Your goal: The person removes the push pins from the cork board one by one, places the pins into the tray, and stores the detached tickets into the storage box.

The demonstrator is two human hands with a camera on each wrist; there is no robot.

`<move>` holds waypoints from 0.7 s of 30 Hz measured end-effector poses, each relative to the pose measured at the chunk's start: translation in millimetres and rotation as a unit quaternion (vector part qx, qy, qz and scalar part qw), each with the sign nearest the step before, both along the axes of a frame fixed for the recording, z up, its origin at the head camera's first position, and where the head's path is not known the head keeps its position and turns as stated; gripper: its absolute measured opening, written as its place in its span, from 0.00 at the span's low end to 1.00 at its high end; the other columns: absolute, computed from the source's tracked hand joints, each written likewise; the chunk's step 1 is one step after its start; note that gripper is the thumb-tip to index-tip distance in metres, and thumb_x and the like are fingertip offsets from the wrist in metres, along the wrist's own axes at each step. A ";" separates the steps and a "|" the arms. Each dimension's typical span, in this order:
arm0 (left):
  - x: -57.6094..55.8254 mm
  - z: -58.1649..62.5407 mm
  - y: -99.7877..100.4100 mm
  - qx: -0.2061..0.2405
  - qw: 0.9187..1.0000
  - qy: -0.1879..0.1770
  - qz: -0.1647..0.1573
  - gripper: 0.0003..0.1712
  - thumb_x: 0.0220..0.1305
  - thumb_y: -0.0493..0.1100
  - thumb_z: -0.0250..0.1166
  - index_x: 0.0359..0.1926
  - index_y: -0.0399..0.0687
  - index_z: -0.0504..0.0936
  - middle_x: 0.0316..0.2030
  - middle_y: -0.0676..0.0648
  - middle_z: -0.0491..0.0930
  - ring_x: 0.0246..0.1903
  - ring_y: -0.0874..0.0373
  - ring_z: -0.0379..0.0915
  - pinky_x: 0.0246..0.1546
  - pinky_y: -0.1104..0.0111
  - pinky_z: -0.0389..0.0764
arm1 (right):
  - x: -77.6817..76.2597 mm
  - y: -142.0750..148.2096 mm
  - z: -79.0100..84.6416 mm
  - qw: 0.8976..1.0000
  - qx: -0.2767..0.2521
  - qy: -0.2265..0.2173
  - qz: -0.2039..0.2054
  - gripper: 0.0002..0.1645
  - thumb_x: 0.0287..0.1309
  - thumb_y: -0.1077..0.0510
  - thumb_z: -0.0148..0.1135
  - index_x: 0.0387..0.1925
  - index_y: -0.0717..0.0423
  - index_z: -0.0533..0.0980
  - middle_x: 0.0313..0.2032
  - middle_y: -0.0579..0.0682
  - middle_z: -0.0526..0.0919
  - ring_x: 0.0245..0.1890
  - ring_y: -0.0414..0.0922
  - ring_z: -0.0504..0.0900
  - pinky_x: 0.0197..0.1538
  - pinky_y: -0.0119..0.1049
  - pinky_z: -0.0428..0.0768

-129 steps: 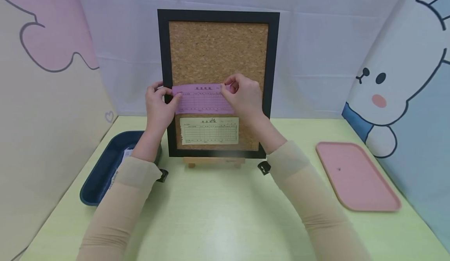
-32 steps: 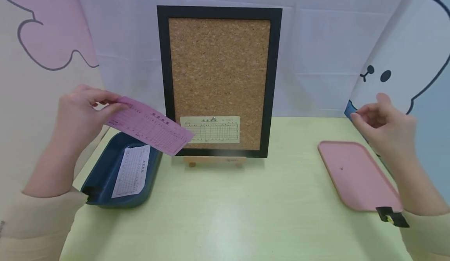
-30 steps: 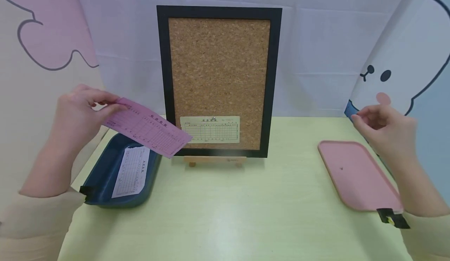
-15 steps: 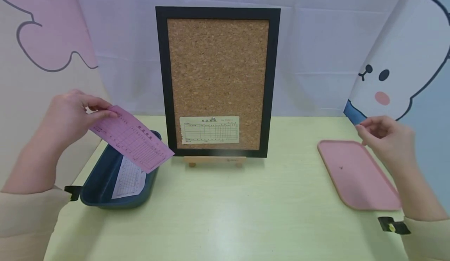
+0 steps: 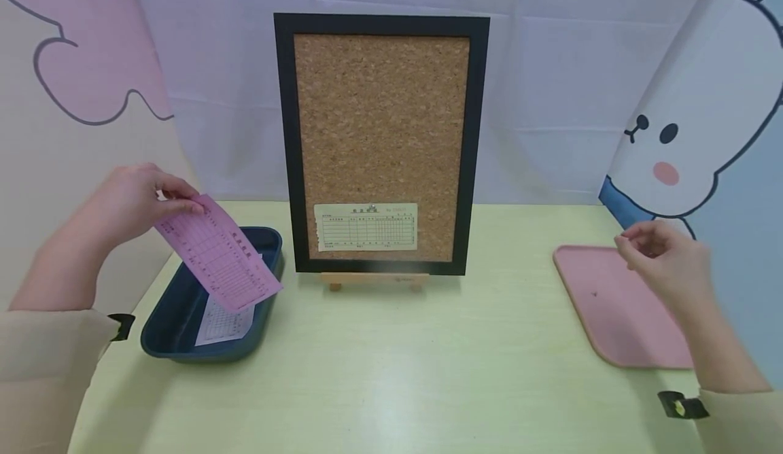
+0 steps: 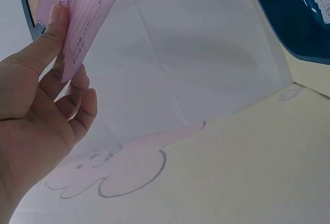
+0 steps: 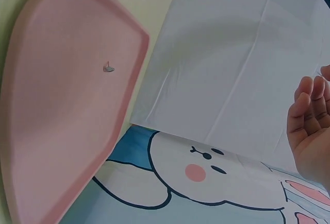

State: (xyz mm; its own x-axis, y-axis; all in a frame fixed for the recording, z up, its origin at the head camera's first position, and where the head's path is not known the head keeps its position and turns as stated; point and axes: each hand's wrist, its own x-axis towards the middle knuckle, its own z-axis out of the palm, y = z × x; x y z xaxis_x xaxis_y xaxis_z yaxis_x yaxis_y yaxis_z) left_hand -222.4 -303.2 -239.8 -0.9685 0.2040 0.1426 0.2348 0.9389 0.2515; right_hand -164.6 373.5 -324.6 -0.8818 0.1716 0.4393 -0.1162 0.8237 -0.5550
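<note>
My left hand (image 5: 137, 202) pinches a pink receipt slip (image 5: 223, 257) by its upper left corner, thumb on the printed face. The slip hangs tilted above the dark blue tray (image 5: 160, 345), partly covering a white receipt slip (image 5: 220, 325) that lies in it. Over the pink tray (image 5: 624, 332) my right hand (image 5: 669, 257) holds thumb and forefinger tips together, a tiny light speck at them, seemingly a thumbtack. One small metal thumbtack (image 7: 108, 68) lies in that tray. The right wrist view shows only the other curled fingers (image 7: 299, 113).
A black-framed cork board (image 5: 382, 121) stands upright on a small wooden easel (image 5: 374, 278) at the back. A pale yellow receipt slip (image 5: 366, 228) is tacked to its lower part. Printed cartoon panels flank the table, and a white cloth (image 5: 538, 87) hangs behind.
The pink slip has come off the board and moved left with my left hand, then lower over the blue tray. My right hand has left the board and sinks over the pink tray.
</note>
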 end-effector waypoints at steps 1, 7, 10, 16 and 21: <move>-2.1 -1.2 -1.9 -0.001 1.000 -0.005 -0.002 0.13 0.57 0.43 0.69 0.41 0.41 0.86 0.35 0.41 0.80 0.37 0.47 0.65 0.28 0.63 0.66 | 0.0 0.6 -1.7 1.000 0.001 -0.005 -0.002 0.09 0.58 0.51 0.63 0.35 0.52 0.76 0.17 0.34 0.77 0.18 0.28 0.73 0.21 0.21 0.69; -12.2 -8.7 -11.9 -0.007 0.999 -0.032 -0.008 0.15 0.57 0.45 0.69 0.42 0.41 0.85 0.36 0.39 0.81 0.35 0.48 0.67 0.28 0.64 0.66 | 0.2 5.3 -13.6 0.999 0.005 -0.037 -0.011 0.12 0.59 0.50 0.60 0.39 0.54 0.75 0.20 0.39 0.77 0.19 0.31 0.73 0.21 0.23 0.71; -16.9 -14.5 -14.1 -0.004 0.998 -0.055 -0.006 0.16 0.57 0.45 0.68 0.43 0.40 0.85 0.36 0.40 0.80 0.33 0.49 0.69 0.27 0.64 0.67 | -0.9 6.6 -20.8 0.999 0.010 -0.042 -0.018 0.12 0.59 0.51 0.60 0.39 0.54 0.75 0.20 0.41 0.77 0.19 0.32 0.72 0.20 0.25 0.70; -23.4 -28.8 -12.4 0.026 0.995 -0.096 -0.001 0.14 0.58 0.41 0.68 0.43 0.38 0.84 0.35 0.39 0.79 0.25 0.55 0.73 0.24 0.66 0.73 | -2.9 10.1 -34.8 0.999 0.017 -0.047 -0.016 0.13 0.58 0.53 0.61 0.40 0.59 0.76 0.21 0.45 0.77 0.18 0.32 0.72 0.20 0.24 0.69; -25.3 -40.9 -8.7 0.028 0.995 -0.099 -0.006 0.14 0.57 0.39 0.68 0.43 0.36 0.83 0.34 0.39 0.79 0.24 0.55 0.73 0.25 0.66 0.75 | -5.6 13.1 -46.9 0.998 0.018 -0.054 -0.004 0.13 0.58 0.54 0.62 0.39 0.60 0.77 0.22 0.46 0.77 0.19 0.32 0.72 0.20 0.25 0.70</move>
State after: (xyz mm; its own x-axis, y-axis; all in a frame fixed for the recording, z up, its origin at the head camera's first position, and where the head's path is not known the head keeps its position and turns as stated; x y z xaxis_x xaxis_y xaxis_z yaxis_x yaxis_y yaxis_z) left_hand -247.7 -311.9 -280.7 -0.9762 0.2130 -0.0401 0.1865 0.9198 0.3451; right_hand -170.1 386.6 -371.5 -0.9235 0.1641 0.3468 -0.0508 0.8436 -0.5346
